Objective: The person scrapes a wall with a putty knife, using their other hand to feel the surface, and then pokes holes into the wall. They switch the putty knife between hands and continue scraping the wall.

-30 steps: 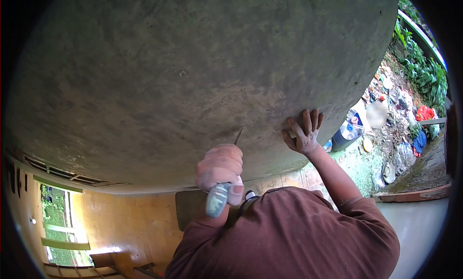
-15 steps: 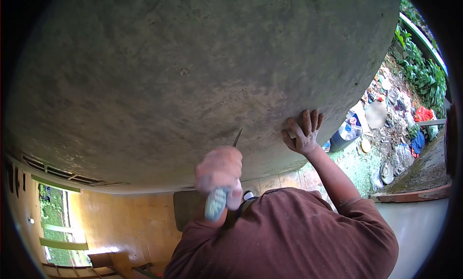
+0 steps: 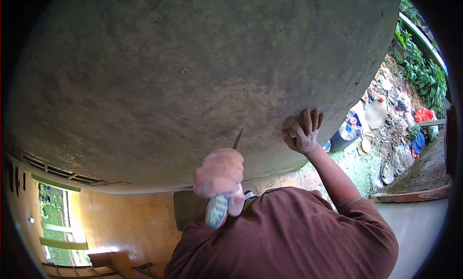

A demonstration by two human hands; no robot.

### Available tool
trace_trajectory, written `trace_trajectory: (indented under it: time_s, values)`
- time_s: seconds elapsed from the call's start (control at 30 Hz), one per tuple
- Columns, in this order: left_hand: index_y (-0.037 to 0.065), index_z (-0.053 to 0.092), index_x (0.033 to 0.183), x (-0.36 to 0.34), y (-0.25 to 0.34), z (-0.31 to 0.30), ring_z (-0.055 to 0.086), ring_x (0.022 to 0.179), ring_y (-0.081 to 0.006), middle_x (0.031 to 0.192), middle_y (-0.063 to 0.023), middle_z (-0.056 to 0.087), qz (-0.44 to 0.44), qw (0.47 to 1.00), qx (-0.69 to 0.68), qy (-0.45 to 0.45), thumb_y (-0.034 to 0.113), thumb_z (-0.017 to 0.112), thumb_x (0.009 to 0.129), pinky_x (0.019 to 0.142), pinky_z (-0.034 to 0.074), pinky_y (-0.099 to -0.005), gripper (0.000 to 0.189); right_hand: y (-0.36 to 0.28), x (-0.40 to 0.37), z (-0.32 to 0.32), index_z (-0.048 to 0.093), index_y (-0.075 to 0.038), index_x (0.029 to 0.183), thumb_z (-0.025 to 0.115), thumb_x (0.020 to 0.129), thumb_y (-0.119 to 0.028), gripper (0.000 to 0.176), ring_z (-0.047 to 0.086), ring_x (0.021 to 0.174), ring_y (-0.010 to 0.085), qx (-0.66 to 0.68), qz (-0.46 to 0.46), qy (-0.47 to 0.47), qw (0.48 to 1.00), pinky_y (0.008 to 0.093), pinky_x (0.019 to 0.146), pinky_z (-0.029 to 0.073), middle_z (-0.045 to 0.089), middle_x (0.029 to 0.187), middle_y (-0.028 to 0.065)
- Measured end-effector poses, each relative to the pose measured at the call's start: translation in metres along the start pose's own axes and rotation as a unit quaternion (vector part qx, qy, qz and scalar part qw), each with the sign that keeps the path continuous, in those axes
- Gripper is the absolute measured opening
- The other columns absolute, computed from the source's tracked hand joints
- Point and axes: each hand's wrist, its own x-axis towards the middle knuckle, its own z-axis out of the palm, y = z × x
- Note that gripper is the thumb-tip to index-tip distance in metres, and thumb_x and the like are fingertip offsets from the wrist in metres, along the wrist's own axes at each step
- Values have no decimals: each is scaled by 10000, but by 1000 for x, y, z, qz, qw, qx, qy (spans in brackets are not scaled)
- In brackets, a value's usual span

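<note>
My left hand (image 3: 219,175) is closed around the pale, speckled handle of a tool (image 3: 216,209). Its thin metal blade (image 3: 237,139) points up, and its tip is against the grey concrete wall (image 3: 193,71). The wall is stained and pitted and fills most of the view. My right hand (image 3: 304,134) is pressed flat on the wall just right of the blade, with its fingers spread upward. My brown shirt (image 3: 294,235) fills the bottom of the frame.
A yellow tiled surface (image 3: 130,221) and a dark vent strip (image 3: 62,173) lie at the lower left. At the right are a dark bucket with bottles (image 3: 346,133), scattered litter (image 3: 400,115), green plants (image 3: 424,71) and a pale ledge (image 3: 419,226).
My left hand has shifted slightly down along the wall with the tool, and the blade tip has moved a little with it. My right hand has stayed flat in place.
</note>
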Motion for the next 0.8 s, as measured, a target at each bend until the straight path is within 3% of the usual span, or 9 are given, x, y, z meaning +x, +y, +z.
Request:
trace_trajectory:
  time_s: [0.1, 0.17, 0.33, 0.43, 0.53, 0.7, 0.73, 0.8]
  values:
    - [85, 437, 698, -2, -4, 3, 366, 375, -144, 484, -3, 408, 34, 999, -9, 4, 380, 664, 861, 381, 332, -294, 406, -1, 2, 0, 529, -190, 1308, 685, 799, -368, 561, 152, 1420, 436, -1, 2, 3, 1000, 568, 1137, 54, 278, 1507, 196]
    - [100, 451, 696, -7, -18, 1, 392, 375, -144, 485, 1, 416, -47, 999, -21, 2, 378, 655, 860, 391, 374, -289, 383, -3, 0, -1, 529, -193, 1309, 685, 799, -365, 561, 156, 1418, 437, 3, 3, -1, 1000, 567, 1137, 56, 282, 1505, 196]
    - [81, 451, 688, -3, -2, 3, 392, 399, -152, 499, -8, 430, 33, 999, -23, 1, 298, 656, 833, 429, 380, -310, 331, -2, -1, 0, 528, -203, 1311, 684, 798, -357, 558, 164, 1415, 439, 2, 6, 5, 1000, 565, 1137, 62, 289, 1500, 195]
    - [94, 463, 690, -10, -9, -2, 407, 406, -150, 503, -6, 432, -44, 999, 11, 23, 318, 656, 832, 434, 401, -308, 328, -2, 5, -1, 534, -210, 1304, 685, 795, -353, 550, 159, 1417, 436, 4, 12, 0, 1000, 566, 1137, 62, 292, 1500, 192]
    - [89, 459, 691, -4, -1, 1, 401, 415, -155, 514, -15, 435, 0, 1000, -21, 7, 317, 657, 834, 428, 388, -315, 334, -1, 6, -5, 483, -142, 1329, 658, 826, -357, 575, 126, 1414, 469, -17, -19, -9, 1000, 594, 1128, 51, 247, 1501, 249]
    - [93, 469, 694, -13, -9, 2, 409, 419, -160, 517, -15, 442, -24, 999, 8, 21, 327, 651, 844, 430, 390, -316, 332, 0, 3, -3, 483, -149, 1330, 657, 828, -352, 569, 126, 1415, 468, -13, -17, -11, 1000, 596, 1127, 54, 242, 1505, 245]
    - [92, 472, 696, -12, -4, 3, 409, 421, -163, 516, -15, 436, 7, 1000, -11, 9, 322, 653, 842, 431, 387, -315, 328, 1, 4, -1, 483, -149, 1330, 657, 828, -352, 569, 126, 1415, 468, -16, -17, -11, 1000, 596, 1127, 54, 242, 1505, 245]
    - [92, 473, 698, -6, -4, 1, 411, 420, -163, 517, -16, 440, 13, 1000, -2, 5, 322, 656, 841, 431, 387, -313, 327, -2, 1, 0, 537, -205, 1300, 687, 790, -356, 553, 143, 1426, 426, -3, -1, 12, 1000, 567, 1140, 51, 295, 1501, 186]
